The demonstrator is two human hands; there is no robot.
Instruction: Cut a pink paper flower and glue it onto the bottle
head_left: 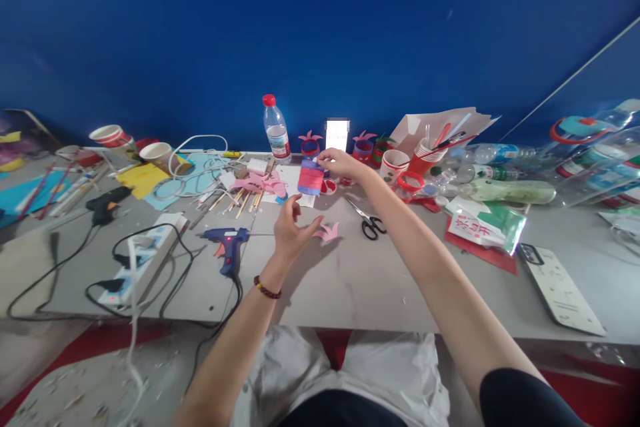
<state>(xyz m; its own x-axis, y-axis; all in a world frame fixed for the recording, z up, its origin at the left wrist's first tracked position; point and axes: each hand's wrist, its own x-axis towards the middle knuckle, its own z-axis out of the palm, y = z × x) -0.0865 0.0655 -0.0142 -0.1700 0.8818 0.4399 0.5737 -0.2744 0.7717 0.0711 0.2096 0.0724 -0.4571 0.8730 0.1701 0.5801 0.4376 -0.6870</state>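
My right hand [339,164] reaches to the far part of the table and pinches the top edge of a small cylinder [311,179] banded in purple and red. The cylinder is held tilted. Just below it is my left hand [291,228], thumb and fingers apart with nothing between them. By that thumb lies a pink paper cutout [329,232] with pointed tips; whether the thumb touches it, I cannot tell. Black-handled scissors [367,219] rest under my right forearm. Left of my left hand lies a blue glue gun [229,245].
A red-capped bottle [277,133] stands near the blue wall. Paper scraps and sticks [247,197] lie left of centre, with a power strip [145,260] and cords further left. Cups [394,165], plastic bottles [493,173] and a phone [560,287] are on the right.
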